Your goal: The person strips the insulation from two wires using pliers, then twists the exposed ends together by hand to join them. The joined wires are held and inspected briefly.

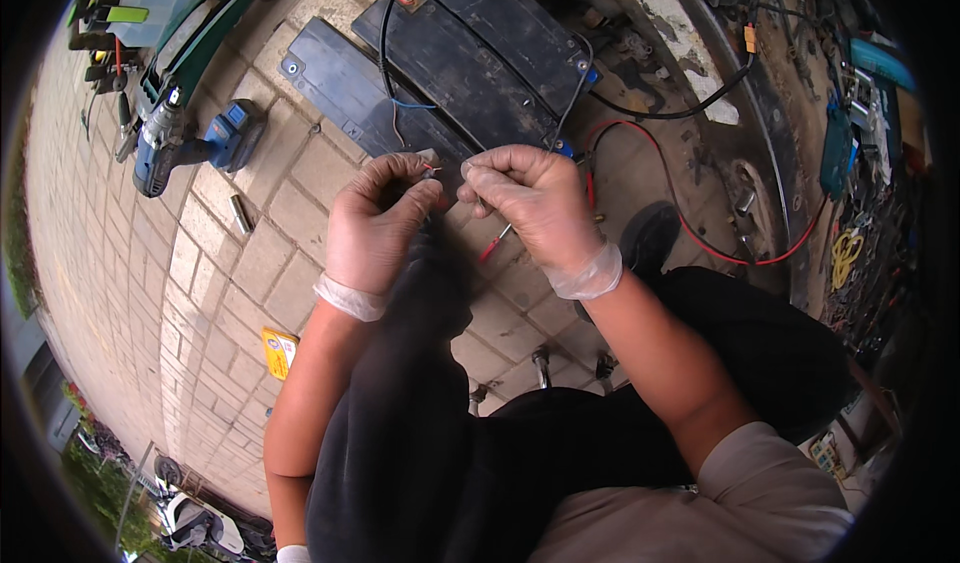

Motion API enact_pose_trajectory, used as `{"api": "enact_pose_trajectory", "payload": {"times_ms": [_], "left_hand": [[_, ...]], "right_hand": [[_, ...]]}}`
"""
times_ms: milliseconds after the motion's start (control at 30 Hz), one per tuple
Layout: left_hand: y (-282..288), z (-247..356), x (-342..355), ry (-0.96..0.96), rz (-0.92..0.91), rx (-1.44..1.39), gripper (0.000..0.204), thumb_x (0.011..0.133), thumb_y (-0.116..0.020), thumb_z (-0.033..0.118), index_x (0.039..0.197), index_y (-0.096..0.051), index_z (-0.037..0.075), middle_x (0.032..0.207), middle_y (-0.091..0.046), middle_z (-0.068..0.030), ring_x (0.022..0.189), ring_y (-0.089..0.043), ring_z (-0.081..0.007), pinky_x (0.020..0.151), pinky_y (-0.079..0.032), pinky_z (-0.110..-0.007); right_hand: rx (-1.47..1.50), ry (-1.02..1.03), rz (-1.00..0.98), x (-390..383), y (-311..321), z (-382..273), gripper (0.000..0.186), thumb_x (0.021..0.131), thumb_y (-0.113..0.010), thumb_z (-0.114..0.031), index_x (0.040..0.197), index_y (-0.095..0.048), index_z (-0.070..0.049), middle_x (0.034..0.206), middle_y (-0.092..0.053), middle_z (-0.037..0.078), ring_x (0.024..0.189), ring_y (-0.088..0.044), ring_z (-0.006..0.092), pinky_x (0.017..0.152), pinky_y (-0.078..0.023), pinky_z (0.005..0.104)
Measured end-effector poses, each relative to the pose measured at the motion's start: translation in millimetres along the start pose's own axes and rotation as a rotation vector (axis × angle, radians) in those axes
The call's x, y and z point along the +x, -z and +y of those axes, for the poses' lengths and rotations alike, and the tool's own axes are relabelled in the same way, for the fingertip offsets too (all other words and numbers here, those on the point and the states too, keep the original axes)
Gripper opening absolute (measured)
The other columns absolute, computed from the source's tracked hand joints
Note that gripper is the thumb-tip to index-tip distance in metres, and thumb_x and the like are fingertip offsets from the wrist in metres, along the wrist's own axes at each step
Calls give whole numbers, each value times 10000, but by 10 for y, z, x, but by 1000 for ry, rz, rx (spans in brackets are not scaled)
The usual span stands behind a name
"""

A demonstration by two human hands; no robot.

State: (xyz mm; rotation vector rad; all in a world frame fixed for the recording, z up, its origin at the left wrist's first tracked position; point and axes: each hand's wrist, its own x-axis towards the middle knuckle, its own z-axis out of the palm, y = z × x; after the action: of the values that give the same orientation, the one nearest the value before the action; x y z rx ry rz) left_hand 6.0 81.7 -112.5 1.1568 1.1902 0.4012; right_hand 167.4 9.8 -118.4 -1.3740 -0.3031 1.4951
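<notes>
In front of me both gloved hands are raised close together over the near end of several dark batteries [450,73]. My left hand [372,225] pinches a thin red wire [431,168] whose bare end sticks out toward the right. Just beside that end, my right hand [530,203] has its thumb and fingertips pressed together. Whatever the right fingers hold, if anything, is too small to make out. A black cable [384,33] runs down over the batteries, with a thin blue wire [412,105] at its lower end. Both gloves are thin and translucent.
A blue cordless impact wrench [158,153] lies on the paving at left, near a metal socket [240,214] and a green toolbox [200,38]. A yellow box [279,353] is by my left forearm. Red cable [672,198] loops at right. A red-handled tool [493,247] lies below my hands.
</notes>
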Motion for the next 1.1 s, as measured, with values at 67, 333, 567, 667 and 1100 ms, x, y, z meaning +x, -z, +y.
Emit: {"api": "enact_pose_trajectory", "payload": {"times_ms": [67,333,567,667,1100], "left_hand": [[59,91,-114,99,-65,-346,189,878,-686,13,1063,-653,-8,907,-691,-64,819,-623,-92,734,-502,-228],[75,317,-282,80,-96,-433,332,862,-655,-71,1173,-578,15,1008,-643,-45,900,-607,-102,825,-510,-246],[81,389,-370,22,-93,-342,380,859,-645,-85,1219,-563,4,1065,-634,-47,973,-596,-100,894,-492,-252],[78,388,-385,11,-92,-301,372,861,-641,-78,1219,-579,-2,1088,-633,-48,990,-594,-100,906,-485,-254],[64,377,-395,-15,-80,-250,270,865,-639,-48,1132,-628,-13,1119,-630,-43,967,-586,-98,894,-476,-252]], "right_hand": [[-44,40,-14,-35,-22,-88,112,903,-638,-15,991,-673,45,863,-700,99,779,-647,109,700,-521,222],[-294,272,-66,-199,-130,-311,130,876,-663,18,1001,-697,15,942,-720,79,880,-654,95,790,-533,230],[-467,454,-72,-222,-179,-259,118,868,-661,35,972,-703,-1,925,-718,49,854,-644,77,754,-537,230],[-491,472,-81,-228,-175,-263,117,855,-660,50,953,-699,-1,907,-717,51,822,-646,78,729,-538,232],[-582,625,-87,-206,-158,-236,153,806,-662,87,935,-688,9,869,-714,72,795,-671,111,720,-535,249]]}}
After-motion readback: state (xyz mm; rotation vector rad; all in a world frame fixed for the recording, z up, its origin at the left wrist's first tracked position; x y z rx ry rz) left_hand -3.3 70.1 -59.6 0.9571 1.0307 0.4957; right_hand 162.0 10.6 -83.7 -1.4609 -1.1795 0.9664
